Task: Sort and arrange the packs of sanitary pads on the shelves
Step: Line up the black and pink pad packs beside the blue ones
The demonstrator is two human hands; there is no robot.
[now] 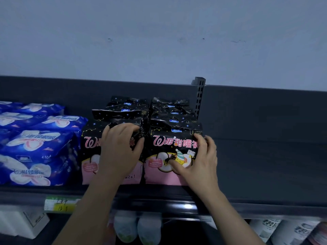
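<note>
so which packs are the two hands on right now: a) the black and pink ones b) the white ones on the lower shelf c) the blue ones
a: the left hand grips the left black and pink pack, and the right hand holds the right black and pink pack.

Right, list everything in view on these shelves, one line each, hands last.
black-and-pink plastic packs: two rows, several deep, upper shelf centre
blue-and-white plastic packs: several, stacked, upper shelf left
dark grey metal shelf: one, holds the packs
grey slotted upright post: one, behind right row
yellow-green price label: one, shelf's front edge, left
white wrapped goods: several, lower shelf
left hand: grips left front pack
right hand: grips right front pack
</note>
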